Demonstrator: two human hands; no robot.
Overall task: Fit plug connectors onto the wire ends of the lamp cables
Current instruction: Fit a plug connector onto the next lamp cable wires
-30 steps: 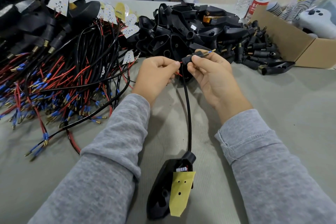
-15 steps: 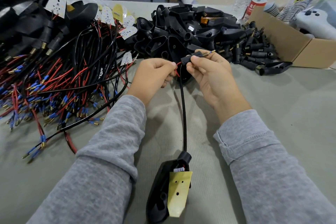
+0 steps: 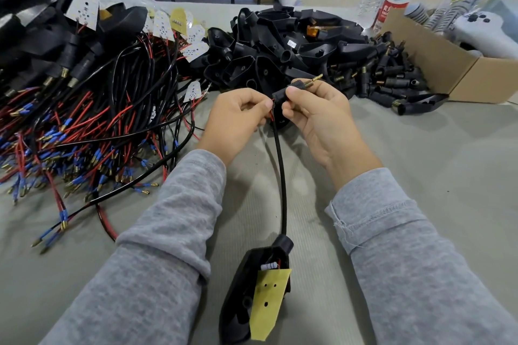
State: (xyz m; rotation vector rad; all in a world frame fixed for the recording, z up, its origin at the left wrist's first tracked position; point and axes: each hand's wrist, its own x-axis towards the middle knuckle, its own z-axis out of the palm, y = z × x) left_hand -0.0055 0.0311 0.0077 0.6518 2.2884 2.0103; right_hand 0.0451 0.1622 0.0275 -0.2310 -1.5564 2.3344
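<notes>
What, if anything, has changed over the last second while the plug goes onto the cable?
Little visibly changed. The left hand still pinches the red wire end, and the right hand still holds the plug connector. The lamp housing still lies on the table.

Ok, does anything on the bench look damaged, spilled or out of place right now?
Nothing stands out. The right hand holds a plug connector, the left hand pinches the cable wires; the piles look like ordinary stock.
</notes>
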